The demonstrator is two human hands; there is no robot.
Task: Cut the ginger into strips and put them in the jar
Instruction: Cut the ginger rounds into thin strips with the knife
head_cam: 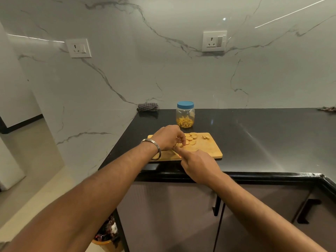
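Observation:
A wooden cutting board (209,150) lies on the black counter. Several round ginger slices (190,140) are spread on its far half. My left hand (168,136), a steel bangle on its wrist, curls its fingertips over slices near the board's middle. My right hand (197,163) grips a knife handle, forefinger stretched along the top; only a sliver of blade (175,151) shows between the hands. Behind the board stands a clear jar (185,115) with a blue lid on, holding yellow ginger strips in its lower part.
A small peel scrap (205,137) lies at the board's far right corner. A folded checked cloth (147,107) sits at the wall, another cloth (327,108) far right. The counter's front edge (254,176) runs above cabinet doors. A waste bin (107,237) stands on the floor at left.

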